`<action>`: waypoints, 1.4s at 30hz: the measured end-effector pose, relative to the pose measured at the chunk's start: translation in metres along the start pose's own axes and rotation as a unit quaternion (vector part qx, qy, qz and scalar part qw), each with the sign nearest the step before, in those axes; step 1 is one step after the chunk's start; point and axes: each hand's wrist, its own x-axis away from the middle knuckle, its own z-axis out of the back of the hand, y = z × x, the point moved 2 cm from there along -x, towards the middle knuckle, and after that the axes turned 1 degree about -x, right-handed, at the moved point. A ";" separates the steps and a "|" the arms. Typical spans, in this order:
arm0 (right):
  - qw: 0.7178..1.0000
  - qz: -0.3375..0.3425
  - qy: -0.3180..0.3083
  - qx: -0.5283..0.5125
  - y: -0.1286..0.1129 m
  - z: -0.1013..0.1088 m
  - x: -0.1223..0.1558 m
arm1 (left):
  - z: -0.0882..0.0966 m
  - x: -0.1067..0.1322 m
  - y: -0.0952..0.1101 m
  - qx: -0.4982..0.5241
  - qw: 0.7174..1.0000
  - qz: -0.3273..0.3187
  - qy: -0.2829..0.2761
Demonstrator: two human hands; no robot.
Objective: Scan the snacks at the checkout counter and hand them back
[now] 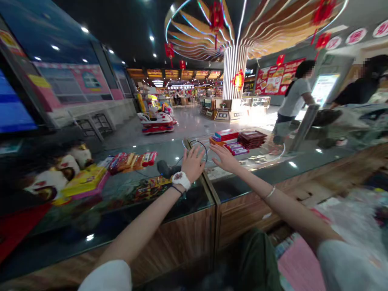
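Note:
Both my arms stretch forward over a glass-topped shop counter. My left hand, with a white watch on its wrist, is open with fingers spread, close to a black cable loop and a dark scanner-like device. My right hand, a thin bracelet on that wrist, is open too, palm down, fingers reaching toward stacks of flat boxes on the glass. Neither hand holds anything.
Packaged snacks and a yellow boxed item lie on the counter to the left, beside plush toys. Two people stand beyond the counter at right. A wooden cabinet front is below; a kiddie ride stands in the hall.

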 end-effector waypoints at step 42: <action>0.947 0.217 -0.233 -0.053 -0.118 -0.217 -0.200 | -0.036 0.070 -0.204 -0.049 0.961 0.269 -0.044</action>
